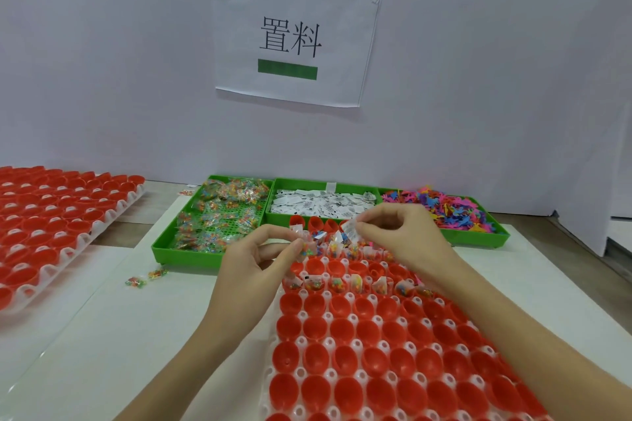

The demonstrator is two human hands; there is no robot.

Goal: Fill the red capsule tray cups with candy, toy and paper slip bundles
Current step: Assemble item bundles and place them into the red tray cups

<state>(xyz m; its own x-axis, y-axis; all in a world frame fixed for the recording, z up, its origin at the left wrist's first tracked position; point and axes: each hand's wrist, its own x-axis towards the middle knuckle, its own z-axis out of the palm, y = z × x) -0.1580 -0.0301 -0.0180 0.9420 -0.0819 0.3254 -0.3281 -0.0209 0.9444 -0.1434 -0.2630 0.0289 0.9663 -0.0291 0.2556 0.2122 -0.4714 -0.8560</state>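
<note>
The red capsule tray (376,345) lies in front of me, its far rows holding bundles (342,284), its near rows of cups bare. My left hand (253,260) pinches a clear candy packet (304,244) over the tray's far left corner. My right hand (400,236) pinches a white paper slip (350,227) just above the far rows. Behind stand three green trays: candy packets (219,215), paper slips (321,203) and coloured plastic toys (448,208).
A second tray of red cups (51,215) lies at the left. Two loose candy packets (147,278) lie on the white mat (136,335). A white wall with a printed sign (290,37) closes the back.
</note>
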